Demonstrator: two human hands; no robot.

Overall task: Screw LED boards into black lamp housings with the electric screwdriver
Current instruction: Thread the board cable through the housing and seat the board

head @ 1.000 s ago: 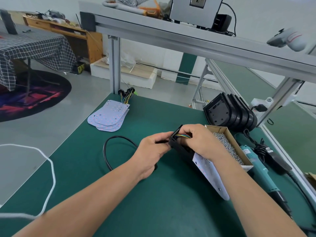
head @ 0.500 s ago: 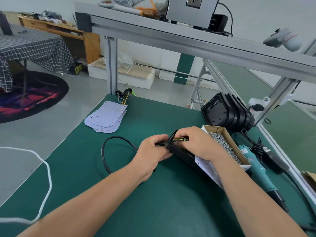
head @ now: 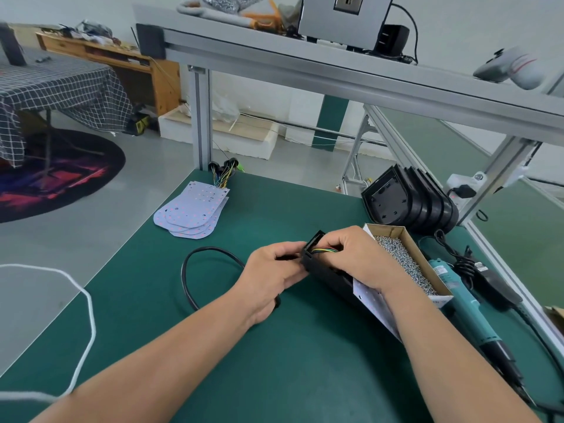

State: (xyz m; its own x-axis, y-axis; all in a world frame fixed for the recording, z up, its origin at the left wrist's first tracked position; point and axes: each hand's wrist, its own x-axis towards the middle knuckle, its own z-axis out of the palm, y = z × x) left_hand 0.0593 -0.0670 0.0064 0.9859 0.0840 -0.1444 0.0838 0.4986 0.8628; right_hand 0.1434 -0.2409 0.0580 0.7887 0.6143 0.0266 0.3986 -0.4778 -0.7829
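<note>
The housing (head: 328, 271) is hard black plastic, tilted on the green surface (head: 213, 331); hold its stiff sides. The right hand (head: 358, 257) grips it. The left hand (head: 271, 276) pinches its end. The thin board (head: 370, 303) bends; hold its edges. The wires (head: 325, 250) are soft

LED board (head: 370, 303) mostly hidden by right forearm, electric screwdriver (head: 470, 309) tip cut off at frame edge
</note>
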